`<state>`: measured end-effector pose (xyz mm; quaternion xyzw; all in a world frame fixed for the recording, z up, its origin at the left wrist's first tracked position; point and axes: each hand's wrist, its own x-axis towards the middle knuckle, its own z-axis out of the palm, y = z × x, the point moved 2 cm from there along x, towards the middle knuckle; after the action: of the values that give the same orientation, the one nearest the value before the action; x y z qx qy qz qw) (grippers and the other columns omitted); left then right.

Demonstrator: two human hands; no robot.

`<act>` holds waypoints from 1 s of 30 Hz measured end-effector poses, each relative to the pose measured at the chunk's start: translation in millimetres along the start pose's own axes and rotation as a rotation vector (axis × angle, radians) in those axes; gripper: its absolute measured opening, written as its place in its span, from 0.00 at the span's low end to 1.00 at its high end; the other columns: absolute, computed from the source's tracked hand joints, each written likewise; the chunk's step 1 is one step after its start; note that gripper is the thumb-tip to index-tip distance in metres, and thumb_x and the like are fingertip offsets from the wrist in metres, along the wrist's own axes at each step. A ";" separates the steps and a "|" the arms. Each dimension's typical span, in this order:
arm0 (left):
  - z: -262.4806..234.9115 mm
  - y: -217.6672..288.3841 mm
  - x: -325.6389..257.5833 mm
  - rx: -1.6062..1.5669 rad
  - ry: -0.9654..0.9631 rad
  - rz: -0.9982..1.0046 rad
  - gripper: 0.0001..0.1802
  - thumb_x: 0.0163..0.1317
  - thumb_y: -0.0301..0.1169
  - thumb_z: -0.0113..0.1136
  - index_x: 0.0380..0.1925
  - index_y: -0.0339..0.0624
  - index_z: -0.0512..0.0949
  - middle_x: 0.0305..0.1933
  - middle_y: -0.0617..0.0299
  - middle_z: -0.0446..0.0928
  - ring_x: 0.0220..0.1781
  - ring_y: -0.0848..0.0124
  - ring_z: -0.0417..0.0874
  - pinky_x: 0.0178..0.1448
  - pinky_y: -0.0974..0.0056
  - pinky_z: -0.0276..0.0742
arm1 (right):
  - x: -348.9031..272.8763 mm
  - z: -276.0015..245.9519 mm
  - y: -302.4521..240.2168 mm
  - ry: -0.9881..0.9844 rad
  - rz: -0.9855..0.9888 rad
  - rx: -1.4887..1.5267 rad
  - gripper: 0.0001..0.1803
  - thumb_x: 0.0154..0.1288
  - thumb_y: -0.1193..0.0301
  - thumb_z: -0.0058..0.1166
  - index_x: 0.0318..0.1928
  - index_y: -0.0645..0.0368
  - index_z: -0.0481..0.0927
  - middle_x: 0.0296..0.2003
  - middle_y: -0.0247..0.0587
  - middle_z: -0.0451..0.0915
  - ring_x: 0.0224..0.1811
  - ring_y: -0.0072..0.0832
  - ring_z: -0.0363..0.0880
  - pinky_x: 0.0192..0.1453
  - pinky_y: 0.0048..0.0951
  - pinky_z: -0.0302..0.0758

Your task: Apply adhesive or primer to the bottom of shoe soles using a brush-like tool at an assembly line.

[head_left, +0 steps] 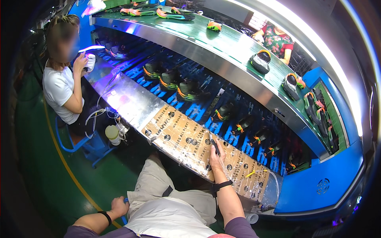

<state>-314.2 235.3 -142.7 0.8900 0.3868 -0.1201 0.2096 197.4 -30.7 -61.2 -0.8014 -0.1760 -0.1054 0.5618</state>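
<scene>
A long green conveyor belt (222, 43) carries shoes (260, 61) spaced apart along it; under it a blue rack (198, 109) holds more dark shoes (188, 91) in a row. Nearer lies a cardboard sheet (186, 141) on the workbench. The right hand (216, 158) is closed around a dark pen-like tool (214, 146), which points up and away over the cardboard. The left hand (119, 206) hangs by the thigh, curled around something blue.

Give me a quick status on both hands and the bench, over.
Right hand shut on dark tool over cardboard-covered bench. Left hand down by the seat, gripping something blue, unclear what. Yellow pen lying on bench nearby.
</scene>
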 end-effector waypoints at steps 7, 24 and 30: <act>1.2 2.1 1.6 -0.003 -0.032 -0.033 0.22 0.59 0.42 0.65 0.44 0.34 0.84 0.44 0.38 0.86 0.51 0.41 0.86 0.60 0.43 0.81 | 1.5 1.6 6.8 0.006 -0.044 0.012 0.22 0.73 0.69 0.60 0.64 0.60 0.82 0.48 0.55 0.89 0.49 0.42 0.90 0.54 0.37 0.82; 3.9 5.6 1.8 0.010 -0.020 -0.033 0.21 0.60 0.41 0.65 0.45 0.35 0.84 0.45 0.39 0.86 0.51 0.43 0.86 0.61 0.44 0.81 | 2.5 2.1 9.2 0.011 -0.075 0.006 0.23 0.72 0.68 0.60 0.65 0.60 0.82 0.48 0.55 0.89 0.48 0.42 0.90 0.55 0.37 0.82; 5.6 5.7 0.8 0.003 0.001 -0.018 0.21 0.60 0.41 0.66 0.45 0.35 0.84 0.45 0.39 0.86 0.51 0.42 0.86 0.60 0.44 0.81 | 2.4 0.1 3.8 -0.010 -0.021 0.008 0.23 0.73 0.69 0.60 0.65 0.60 0.82 0.48 0.55 0.89 0.47 0.41 0.90 0.54 0.36 0.82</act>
<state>-309.8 229.8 -146.3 0.8868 0.3949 -0.1220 0.2066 201.1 -31.4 -63.6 -0.7976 -0.1877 -0.1067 0.5632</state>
